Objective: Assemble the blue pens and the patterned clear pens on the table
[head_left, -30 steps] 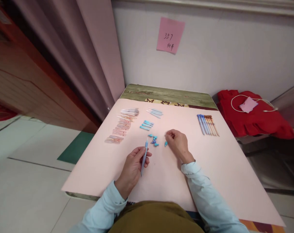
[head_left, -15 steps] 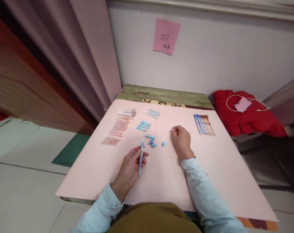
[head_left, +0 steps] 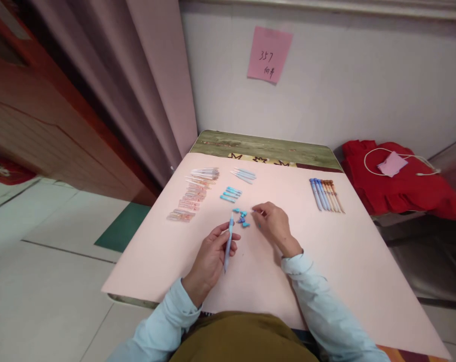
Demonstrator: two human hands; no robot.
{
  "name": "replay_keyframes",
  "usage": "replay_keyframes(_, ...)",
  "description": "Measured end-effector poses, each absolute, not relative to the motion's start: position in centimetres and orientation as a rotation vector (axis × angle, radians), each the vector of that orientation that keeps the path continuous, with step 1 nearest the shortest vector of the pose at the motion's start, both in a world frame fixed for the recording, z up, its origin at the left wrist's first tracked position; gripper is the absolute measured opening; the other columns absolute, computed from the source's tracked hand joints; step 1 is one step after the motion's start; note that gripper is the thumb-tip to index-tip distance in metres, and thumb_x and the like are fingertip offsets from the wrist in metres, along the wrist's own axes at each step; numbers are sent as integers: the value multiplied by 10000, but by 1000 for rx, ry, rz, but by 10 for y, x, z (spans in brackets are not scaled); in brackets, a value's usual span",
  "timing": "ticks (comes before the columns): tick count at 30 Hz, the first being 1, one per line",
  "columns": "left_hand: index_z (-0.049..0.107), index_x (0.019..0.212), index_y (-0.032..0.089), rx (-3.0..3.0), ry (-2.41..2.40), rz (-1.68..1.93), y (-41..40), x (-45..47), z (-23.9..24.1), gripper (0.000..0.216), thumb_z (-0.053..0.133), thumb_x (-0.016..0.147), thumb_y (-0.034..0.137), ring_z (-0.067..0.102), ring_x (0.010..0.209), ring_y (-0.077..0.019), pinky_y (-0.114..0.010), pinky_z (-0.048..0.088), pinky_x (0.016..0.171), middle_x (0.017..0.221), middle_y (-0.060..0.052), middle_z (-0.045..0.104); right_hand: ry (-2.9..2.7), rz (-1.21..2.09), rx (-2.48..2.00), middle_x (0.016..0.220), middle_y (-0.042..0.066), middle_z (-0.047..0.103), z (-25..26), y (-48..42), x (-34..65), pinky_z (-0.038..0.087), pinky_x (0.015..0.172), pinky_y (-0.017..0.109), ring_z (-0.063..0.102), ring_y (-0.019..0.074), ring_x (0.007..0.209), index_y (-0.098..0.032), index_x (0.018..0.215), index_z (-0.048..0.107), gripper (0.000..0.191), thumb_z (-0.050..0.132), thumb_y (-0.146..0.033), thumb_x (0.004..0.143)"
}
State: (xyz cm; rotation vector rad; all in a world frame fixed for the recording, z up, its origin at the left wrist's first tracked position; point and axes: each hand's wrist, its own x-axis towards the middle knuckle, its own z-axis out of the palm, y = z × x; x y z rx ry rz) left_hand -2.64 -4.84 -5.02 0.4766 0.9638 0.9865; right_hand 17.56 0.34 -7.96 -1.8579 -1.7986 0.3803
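My left hand (head_left: 211,254) is closed around a light blue pen barrel (head_left: 228,242), tip pointing away from me. My right hand (head_left: 273,224) rests on the pink sheet (head_left: 337,261) with fingers curled, its fingertips beside a small cluster of blue caps (head_left: 241,217). One blue cap (head_left: 259,225) peeks out at the hand's edge. Whether the right fingers pinch anything is hidden.
Rows of pen parts lie further back: patterned clear tubes (head_left: 190,200), white refills (head_left: 205,173), pale blue pieces (head_left: 243,175), short blue pieces (head_left: 231,193). Finished pens (head_left: 326,194) lie at right. A red cloth (head_left: 397,183) with a white cable sits beyond the table. A curtain hangs at left.
My right hand moved left, back to the blue caps, and now covers the lone cap. The left hand keeps holding the pen barrel. The view shifted slightly.
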Motion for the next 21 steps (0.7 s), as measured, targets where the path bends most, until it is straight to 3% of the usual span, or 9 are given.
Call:
replay_keyframes(4, 643, 1018, 122, 452, 982, 987, -48, -29, -50, 343, 746, 715, 248, 569, 580, -98, -219, 410, 551, 807, -79, 694, -1891, 357, -1836, 912, 2, 701, -80, -5, 161, 397, 665, 256, 626, 162, 820, -277, 901, 731, 167, 583, -233, 840)
replay_keyframes(10, 661, 971, 111, 440, 991, 989, -47, -32, -49, 288, 728, 723, 240, 572, 593, -100, -215, 421, 561, 814, -90, 696, -1669, 516, -1763, 848, 19, 713, -77, 0, 167, 438, 686, 273, 622, 162, 721, -236, 952, 720, 209, 546, -286, 847)
replay_keyframes(17, 634, 1010, 120, 501, 935, 958, -53, -28, -46, 277, 693, 762, 228, 567, 613, -106, -226, 430, 586, 834, -90, 693, -1050, 1374, -1285, 868, 59, 718, -68, -8, 162, 464, 621, 241, 634, 140, 688, -174, 973, 666, 333, 653, -443, 778)
replay_keyframes(21, 634, 1023, 123, 587, 919, 917, -61, -23, -37, 271, 676, 789, 253, 548, 593, -100, -228, 414, 556, 845, -85, 679, -786, 1626, -1072, 868, 28, 712, -62, -16, 158, 471, 634, 210, 620, 97, 667, -188, 934, 682, 310, 747, -411, 729)
